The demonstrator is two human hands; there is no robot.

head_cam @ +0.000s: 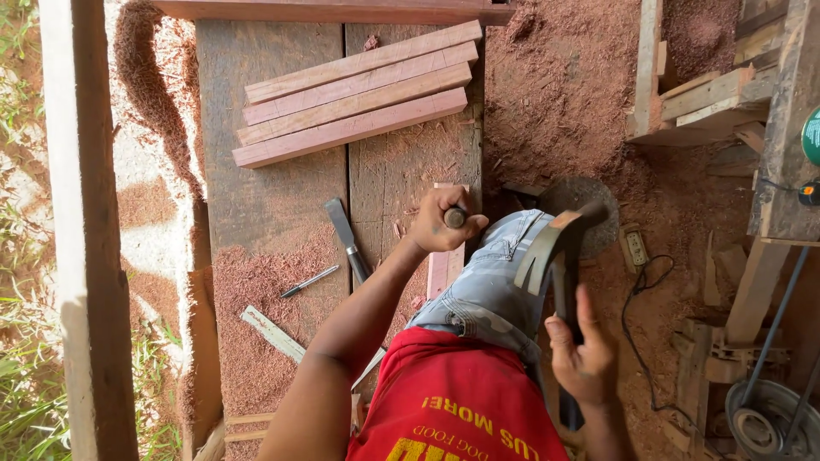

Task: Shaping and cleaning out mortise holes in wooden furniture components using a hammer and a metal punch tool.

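My left hand (440, 219) grips a round-handled chisel upright on the reddish wooden strip (444, 269) at the tabletop (273, 188) edge, my right hand (581, 354) holds the steel claw hammer (555, 248) raised; a square strike seems due.

Single head-worn view, looking steeply down from close above, workbench (273, 205) upper left of frame, sawdust floor (564, 94) upper right.

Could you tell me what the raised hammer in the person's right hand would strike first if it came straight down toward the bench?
Most likely the butt of the chisel handle gripped upright in the left hand; the claw hammer in the right hand is raised beside it, though depth is unclear.
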